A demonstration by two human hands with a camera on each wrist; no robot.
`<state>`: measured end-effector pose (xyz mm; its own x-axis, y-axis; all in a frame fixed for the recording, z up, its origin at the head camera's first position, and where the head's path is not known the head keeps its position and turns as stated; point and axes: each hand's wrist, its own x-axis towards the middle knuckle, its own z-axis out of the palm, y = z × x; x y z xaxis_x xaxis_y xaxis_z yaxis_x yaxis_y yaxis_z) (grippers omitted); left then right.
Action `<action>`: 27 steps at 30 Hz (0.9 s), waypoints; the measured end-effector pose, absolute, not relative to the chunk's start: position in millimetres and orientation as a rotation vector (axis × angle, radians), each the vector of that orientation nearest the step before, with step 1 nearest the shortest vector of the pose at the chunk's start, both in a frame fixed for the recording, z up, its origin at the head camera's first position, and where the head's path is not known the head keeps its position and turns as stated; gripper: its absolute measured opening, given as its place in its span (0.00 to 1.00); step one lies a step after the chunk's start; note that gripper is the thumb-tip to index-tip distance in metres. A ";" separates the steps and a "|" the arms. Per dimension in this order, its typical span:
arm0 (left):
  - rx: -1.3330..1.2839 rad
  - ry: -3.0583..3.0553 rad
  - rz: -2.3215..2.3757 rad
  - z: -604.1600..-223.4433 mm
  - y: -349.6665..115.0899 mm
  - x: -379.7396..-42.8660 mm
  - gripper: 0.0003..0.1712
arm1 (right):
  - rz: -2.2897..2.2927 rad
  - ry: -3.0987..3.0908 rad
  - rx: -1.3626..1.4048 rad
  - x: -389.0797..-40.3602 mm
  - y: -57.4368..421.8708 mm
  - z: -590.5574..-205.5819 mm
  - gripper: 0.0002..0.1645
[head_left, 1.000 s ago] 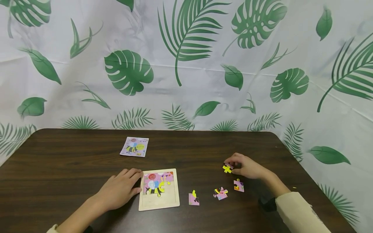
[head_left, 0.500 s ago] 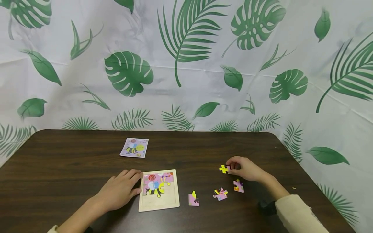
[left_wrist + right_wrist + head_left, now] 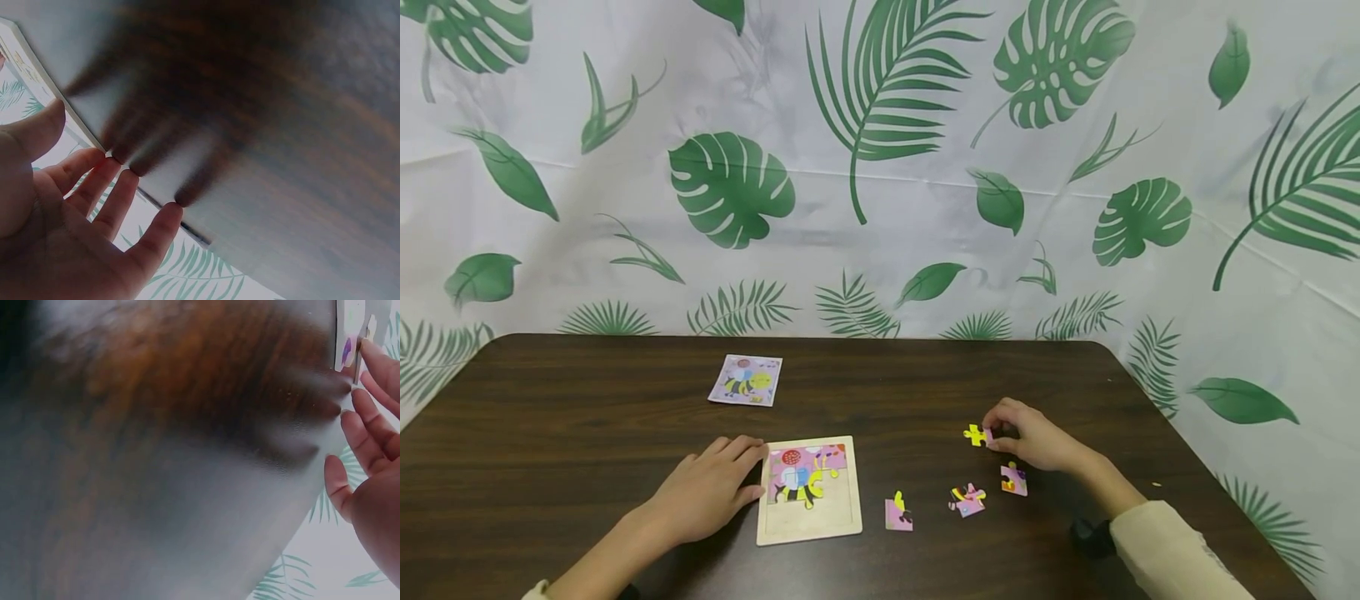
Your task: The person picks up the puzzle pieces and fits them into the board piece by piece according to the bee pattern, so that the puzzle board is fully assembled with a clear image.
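Observation:
My right hand (image 3: 1030, 435) pinches the pink side of a yellow and pink jigsaw piece (image 3: 975, 434) between thumb and fingers, low over the table. Its yellow knobs point left. My left hand (image 3: 711, 487) lies on the table with its fingertips at the left edge of a square wooden puzzle tray (image 3: 831, 515). In the left wrist view the left hand's fingers (image 3: 159, 234) are spread and gently bent. Joined pieces (image 3: 801, 477) in the tray's upper part form part of a bee and a red flower; bare wood shows at the lower right.
Three loose jigsaw pieces lie right of the tray: one pink and yellow (image 3: 898, 513), one with red stripes (image 3: 968, 500), one with an orange patch (image 3: 1013, 480). A bee picture card (image 3: 747, 380) lies farther back. A leaf-print cloth (image 3: 910, 250) hangs behind the table.
The right hand has shifted slightly, and the yellow and pink piece has turned and moved a little left, now showing more beyond the fingertips. The left hand and tray stay put.

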<state>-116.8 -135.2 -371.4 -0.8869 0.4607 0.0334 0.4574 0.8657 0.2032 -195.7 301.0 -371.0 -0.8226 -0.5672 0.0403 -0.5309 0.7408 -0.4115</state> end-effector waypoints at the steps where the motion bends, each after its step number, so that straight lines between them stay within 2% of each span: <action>1: 0.743 3.019 0.323 -371.5 -135.2 -116.9 0.24 | -0.629 2.849 -0.901 -195.7 301.1 -371.0 0.10; 10: 0.728 3.026 0.320 -371.4 -134.4 -118.0 0.25 | -0.672 2.820 -0.902 -195.9 303.2 -369.4 0.13; 27: 0.744 3.028 0.327 -372.3 -135.3 -118.8 0.25 | -0.738 2.824 -0.915 -198.4 299.0 -371.4 0.11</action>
<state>-118.8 -135.3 -372.3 -0.8872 0.4594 0.0430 0.4580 0.8655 0.2028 -198.4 299.0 -371.4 -0.8178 -0.5714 0.0682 -0.5318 0.7051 -0.4690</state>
